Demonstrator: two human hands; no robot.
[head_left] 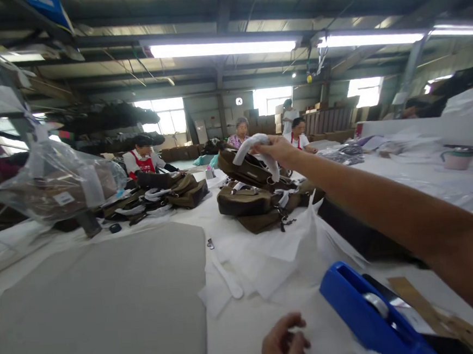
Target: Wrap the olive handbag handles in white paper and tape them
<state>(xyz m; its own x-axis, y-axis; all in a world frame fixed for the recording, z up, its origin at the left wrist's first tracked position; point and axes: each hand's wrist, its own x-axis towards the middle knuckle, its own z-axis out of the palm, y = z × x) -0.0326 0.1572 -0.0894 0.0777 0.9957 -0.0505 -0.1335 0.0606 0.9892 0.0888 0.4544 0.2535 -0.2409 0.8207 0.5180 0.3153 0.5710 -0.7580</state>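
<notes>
My right hand reaches far forward, its fingers closed round the white-wrapped handle of an olive-brown handbag. That bag is tilted and raised over a pile of similar bags with metal clips and wrapped handles. Low in the view is my left hand, fingers loosely curled and apart, with nothing in it. Close to its right lies a blue tape dispenser. White tissue paper spreads between my left hand and the bags. A white strap with a metal clip rests on the paper.
A large grey board covers the table's left side. Beyond it lie more brown bags. A clear plastic bag hangs at the left. Co-workers are across the table. A cup stands at the right.
</notes>
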